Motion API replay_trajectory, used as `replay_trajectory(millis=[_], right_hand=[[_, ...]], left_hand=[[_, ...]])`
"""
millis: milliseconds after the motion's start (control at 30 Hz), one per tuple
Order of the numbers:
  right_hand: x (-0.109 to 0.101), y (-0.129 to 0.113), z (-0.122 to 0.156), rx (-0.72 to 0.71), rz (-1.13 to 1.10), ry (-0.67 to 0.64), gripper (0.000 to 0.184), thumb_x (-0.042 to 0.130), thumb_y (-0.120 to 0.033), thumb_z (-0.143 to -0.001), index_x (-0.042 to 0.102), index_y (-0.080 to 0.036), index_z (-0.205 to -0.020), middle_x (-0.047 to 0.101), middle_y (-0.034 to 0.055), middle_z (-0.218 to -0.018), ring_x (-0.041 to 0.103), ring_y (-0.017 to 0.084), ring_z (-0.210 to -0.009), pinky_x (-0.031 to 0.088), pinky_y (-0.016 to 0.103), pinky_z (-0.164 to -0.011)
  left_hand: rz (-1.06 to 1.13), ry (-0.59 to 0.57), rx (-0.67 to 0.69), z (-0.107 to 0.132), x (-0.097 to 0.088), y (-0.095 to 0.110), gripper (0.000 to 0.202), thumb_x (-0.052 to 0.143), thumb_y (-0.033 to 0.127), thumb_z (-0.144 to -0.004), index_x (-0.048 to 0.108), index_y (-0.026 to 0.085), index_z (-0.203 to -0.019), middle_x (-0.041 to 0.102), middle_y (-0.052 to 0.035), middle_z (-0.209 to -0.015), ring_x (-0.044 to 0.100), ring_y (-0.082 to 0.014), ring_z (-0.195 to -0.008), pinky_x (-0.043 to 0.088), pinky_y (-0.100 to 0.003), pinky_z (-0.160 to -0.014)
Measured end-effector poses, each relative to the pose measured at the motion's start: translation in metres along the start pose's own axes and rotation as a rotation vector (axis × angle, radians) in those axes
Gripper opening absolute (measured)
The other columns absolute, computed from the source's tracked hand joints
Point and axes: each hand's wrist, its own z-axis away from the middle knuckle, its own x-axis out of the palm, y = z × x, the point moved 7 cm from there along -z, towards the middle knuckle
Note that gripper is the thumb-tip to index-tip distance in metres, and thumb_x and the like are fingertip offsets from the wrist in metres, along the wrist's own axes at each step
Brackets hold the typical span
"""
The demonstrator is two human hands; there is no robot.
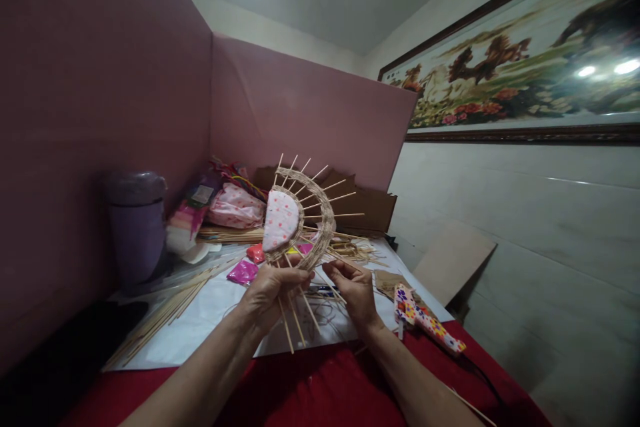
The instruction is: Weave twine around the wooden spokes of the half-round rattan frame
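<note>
My left hand (273,288) is closed round the lower edge of a half-woven round piece (300,220). The piece has a pink dotted fabric centre, a band of tan cord woven round it, and thin wooden sticks fanning outward. It stands upright above the table. My right hand (353,285) is just to its right, fingers pinched on the tan cord near the piece's lower right rim. Several sticks poke down between my two hands.
A white sheet (210,320) covers the red tablecloth (320,387). Loose sticks (165,310) lie at left beside a purple lidded container (136,223). Pink fabric and packets (235,207) sit behind, a patterned glue gun (427,320) at right. Pink partition boards close off left and back.
</note>
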Motion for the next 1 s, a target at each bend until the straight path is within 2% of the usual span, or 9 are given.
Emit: replay_trajectory(millis=[500, 833, 1000], right_hand=[[0.0051, 0.0037, 0.0024, 0.082, 0.000, -0.057, 0.027, 0.073, -0.038, -0.066, 0.064, -0.014, -0.059, 0.053, -0.0020, -0.051, 0.041, 0.009, -0.049, 0.033, 0.023, -0.049], [0.0051, -0.0007, 0.0004, 0.000, 0.056, -0.069, 0.028, 0.069, -0.038, -0.071, 0.062, -0.015, -0.058, 0.052, -0.0028, -0.051, 0.042, 0.010, -0.049, 0.034, 0.022, -0.049], [-0.0028, -0.0051, -0.0020, -0.068, 0.135, -0.017, 0.024, 0.065, -0.038, -0.077, 0.068, -0.015, -0.071, 0.062, 0.0009, -0.064, 0.052, 0.013, -0.059, 0.040, 0.023, -0.055]], left_hand=[[0.067, 0.024, 0.003, 0.0001, -0.0011, 0.0014, 0.035, 0.059, -0.012, -0.060, 0.063, 0.010, -0.087, 0.069, -0.0049, -0.068, 0.066, -0.0128, -0.056, 0.053, -0.018, -0.053], [0.055, 0.030, -0.027, 0.0009, -0.0016, 0.0005, 0.030, 0.063, -0.008, -0.061, 0.062, 0.010, -0.084, 0.070, -0.0051, -0.069, 0.067, -0.0133, -0.057, 0.051, -0.017, -0.050], [0.059, 0.045, -0.048, -0.0001, -0.0034, -0.0002, 0.030, 0.061, -0.009, -0.060, 0.061, 0.011, -0.083, 0.068, -0.0028, -0.063, 0.067, -0.0138, -0.054, 0.051, -0.017, -0.048]])
